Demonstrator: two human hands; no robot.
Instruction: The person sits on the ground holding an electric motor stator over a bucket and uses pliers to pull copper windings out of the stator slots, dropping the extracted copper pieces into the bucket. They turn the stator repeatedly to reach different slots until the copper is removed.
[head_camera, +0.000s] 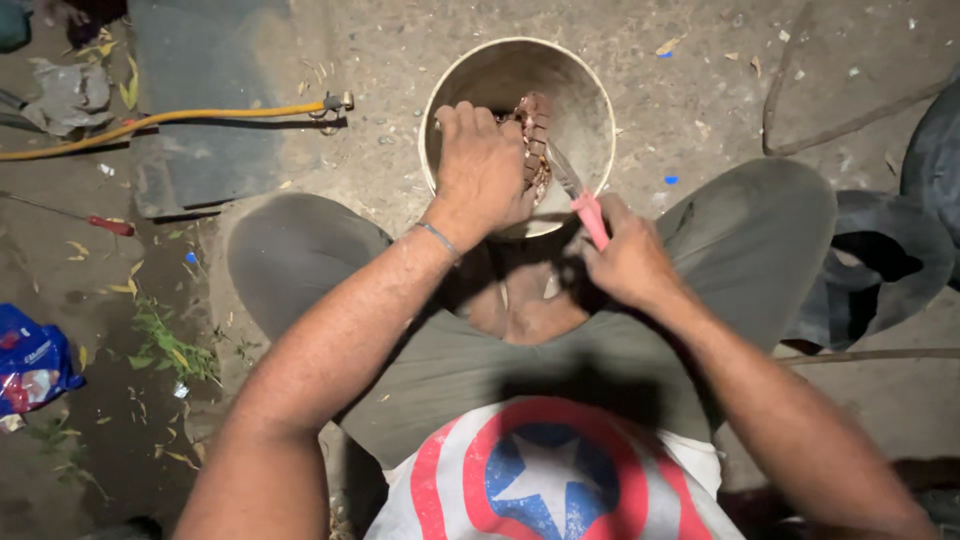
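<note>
I squat over a white round bucket (594, 108) on the dirt ground. My left hand (482, 165) is closed on a bunched metal chain (537, 140), holding it over the bucket's mouth. A thin bangle circles that wrist. My right hand (627, 262) grips a brush with a pink handle (590, 215). Its head rests against the chain from the right. The chain's lower part is hidden behind my left hand.
A yellow hose (160, 119) with a metal nozzle lies at the left across a dark mat (190, 90). A red-handled tool (108, 225) and a blue plastic bag (30, 362) lie farther left. Black rubber tubing (880, 260) sits at the right.
</note>
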